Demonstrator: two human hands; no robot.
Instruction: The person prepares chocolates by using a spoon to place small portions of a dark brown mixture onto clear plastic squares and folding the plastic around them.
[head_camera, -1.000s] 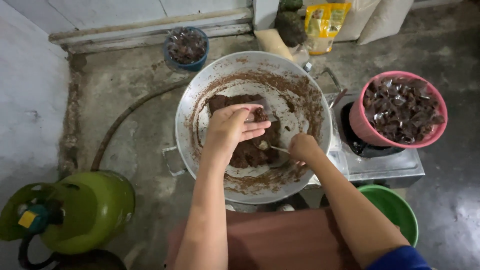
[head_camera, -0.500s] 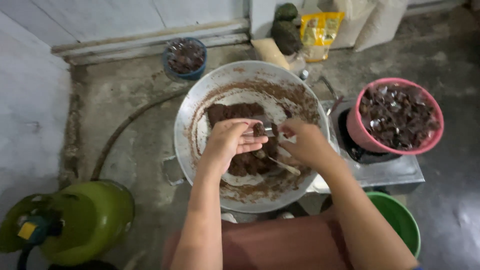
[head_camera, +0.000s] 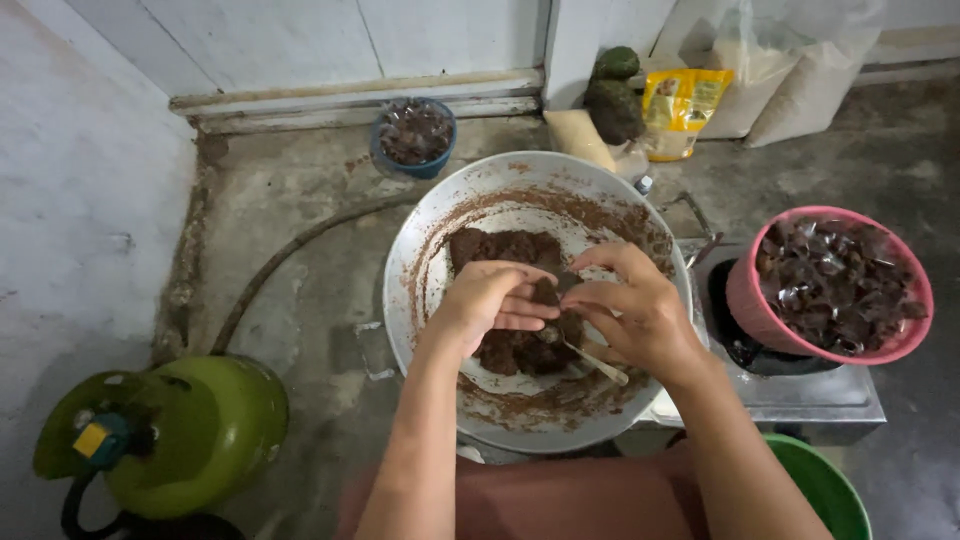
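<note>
Pinching a dark, sticky brown lump (head_camera: 545, 293), both hands (head_camera: 570, 305) close around it above the pan (head_camera: 420, 260).

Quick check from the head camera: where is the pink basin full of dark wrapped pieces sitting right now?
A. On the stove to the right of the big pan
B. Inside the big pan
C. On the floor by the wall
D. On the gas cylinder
A: the pink basin rests on the metal stove, right of the big pan, near the right hand.
</note>
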